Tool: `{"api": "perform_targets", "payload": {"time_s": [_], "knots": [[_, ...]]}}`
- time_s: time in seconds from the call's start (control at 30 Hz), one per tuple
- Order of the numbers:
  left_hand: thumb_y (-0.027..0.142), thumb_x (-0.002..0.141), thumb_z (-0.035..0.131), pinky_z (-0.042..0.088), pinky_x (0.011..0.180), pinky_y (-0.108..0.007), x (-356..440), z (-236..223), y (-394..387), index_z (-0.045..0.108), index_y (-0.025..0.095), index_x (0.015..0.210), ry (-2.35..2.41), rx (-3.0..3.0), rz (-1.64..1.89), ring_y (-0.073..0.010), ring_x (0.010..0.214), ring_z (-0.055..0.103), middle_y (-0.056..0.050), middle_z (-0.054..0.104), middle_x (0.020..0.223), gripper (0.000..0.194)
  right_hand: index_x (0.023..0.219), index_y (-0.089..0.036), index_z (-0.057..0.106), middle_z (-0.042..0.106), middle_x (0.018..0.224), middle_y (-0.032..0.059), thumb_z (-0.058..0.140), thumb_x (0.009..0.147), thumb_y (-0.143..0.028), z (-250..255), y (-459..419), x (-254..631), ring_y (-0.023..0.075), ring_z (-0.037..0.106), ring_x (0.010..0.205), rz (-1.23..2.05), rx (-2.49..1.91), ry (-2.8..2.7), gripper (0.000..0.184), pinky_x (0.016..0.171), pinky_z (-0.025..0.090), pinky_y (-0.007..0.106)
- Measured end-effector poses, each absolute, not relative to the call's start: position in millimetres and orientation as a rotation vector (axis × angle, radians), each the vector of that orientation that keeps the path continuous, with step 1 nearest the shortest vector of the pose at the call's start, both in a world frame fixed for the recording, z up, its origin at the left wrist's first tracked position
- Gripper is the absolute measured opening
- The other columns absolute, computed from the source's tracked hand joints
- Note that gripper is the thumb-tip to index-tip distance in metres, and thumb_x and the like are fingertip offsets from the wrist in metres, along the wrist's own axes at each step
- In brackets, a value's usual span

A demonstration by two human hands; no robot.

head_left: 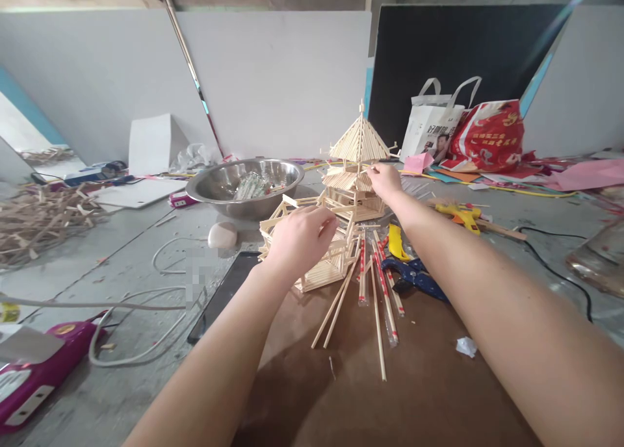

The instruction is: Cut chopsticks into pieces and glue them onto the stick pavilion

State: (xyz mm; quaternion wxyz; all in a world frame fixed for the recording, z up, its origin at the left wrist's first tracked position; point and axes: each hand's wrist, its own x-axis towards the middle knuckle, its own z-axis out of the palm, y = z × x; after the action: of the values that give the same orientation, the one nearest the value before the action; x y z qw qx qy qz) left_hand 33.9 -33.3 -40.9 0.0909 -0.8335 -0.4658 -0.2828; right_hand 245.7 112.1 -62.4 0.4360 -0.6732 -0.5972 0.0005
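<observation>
A pagoda-like model [359, 145] built of thin wooden sticks stands ahead, with a pointed upper roof and a wider lower roof. At the right edge of that lower roof, my right hand [386, 182] has its fingers pinched together; whatever lies between the fingertips is hidden. Nearer to me sits a low open frame [322, 271] of the same pale sticks. My left hand [303, 236] is over this frame, its fingers curled down and closed, and their tips are out of sight. Loose wooden sticks [375, 323] and red-and-clear wrapped chopsticks [385, 291] fan out in front.
Blue-handled pliers or cutters [414, 277] and a yellow tool [397, 242] lie under my right forearm. A yellow glue gun [461, 217] is further right. A steel basin [246, 187], a phone [224, 291], a white cable [131, 359] and a magenta power strip [49, 375] are leftward.
</observation>
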Motion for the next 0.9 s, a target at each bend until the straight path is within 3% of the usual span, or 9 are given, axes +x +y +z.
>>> {"api": "perform_targets", "payload": {"time_s": [0.2, 0.43, 0.67, 0.8, 0.9], "knots": [[0.028, 0.076, 0.038, 0.039, 0.058, -0.024, 34.3, -39.9, -34.4, 0.06, 0.021, 0.077, -1.383, -2.486, -0.829, -0.014, 0.068, 0.055, -0.001, 0.063, 0.073, 0.023, 0.078, -0.017, 0.064, 0.063, 0.065, 0.0044, 0.043, 0.072, -0.031, -59.1, 122.8, 240.4, 0.0157, 0.057, 0.064, 0.075, -1.711, -1.508, 0.026, 0.058, 0.039, 0.024], [0.026, 0.076, 0.039, 0.038, 0.056, -0.024, 31.9, -41.3, -33.5, 0.06, 0.021, 0.077, -1.362, -2.485, -0.835, -0.0133, 0.066, 0.054, -0.001, 0.063, 0.073, 0.022, 0.073, -0.017, 0.062, 0.063, 0.068, 0.0078, 0.038, 0.075, -0.032, -60.5, 118.9, 232.6, 0.0182, 0.056, 0.068, 0.056, -1.744, -1.436, 0.028, 0.059, 0.039, 0.026], [0.024, 0.076, 0.041, 0.039, 0.058, -0.024, 36.3, -34.7, -38.8, 0.06, 0.02, 0.075, -1.26, -2.436, -0.988, -0.0126, 0.068, 0.053, -0.002, 0.062, 0.073, 0.02, 0.073, -0.017, 0.058, 0.061, 0.075, 0.0078, 0.036, 0.077, -0.031, -50.2, 87.1, 241.1, 0.0193, 0.053, 0.076, -0.167, -1.653, -1.371, 0.026, 0.065, 0.036, 0.028], [0.023, 0.078, 0.04, 0.041, 0.064, -0.024, 43.3, -27.3, -51.5, 0.059, 0.017, 0.08, -1.133, -2.46, -1.164, -0.0117, 0.071, 0.053, -0.003, 0.061, 0.075, 0.02, 0.066, -0.017, 0.055, 0.057, 0.063, 0.0033, 0.038, 0.076, -0.03, -38.5, 64.1, 253.5, 0.0147, 0.052, 0.064, -0.214, -1.495, -1.339, 0.024, 0.062, 0.037, 0.026], [0.023, 0.078, 0.04, 0.043, 0.063, -0.024, 50.1, -26.2, -62.0, 0.058, 0.016, 0.085, -1.076, -2.525, -1.239, -0.0115, 0.072, 0.054, -0.005, 0.06, 0.078, 0.021, 0.06, -0.018, 0.051, 0.052, 0.053, -0.0001, 0.039, 0.075, -0.031, -27.3, 37.1, 261.5, 0.01, 0.048, 0.05, -0.045, -1.353, -1.343, 0.024, 0.052, 0.037, 0.023]]}}
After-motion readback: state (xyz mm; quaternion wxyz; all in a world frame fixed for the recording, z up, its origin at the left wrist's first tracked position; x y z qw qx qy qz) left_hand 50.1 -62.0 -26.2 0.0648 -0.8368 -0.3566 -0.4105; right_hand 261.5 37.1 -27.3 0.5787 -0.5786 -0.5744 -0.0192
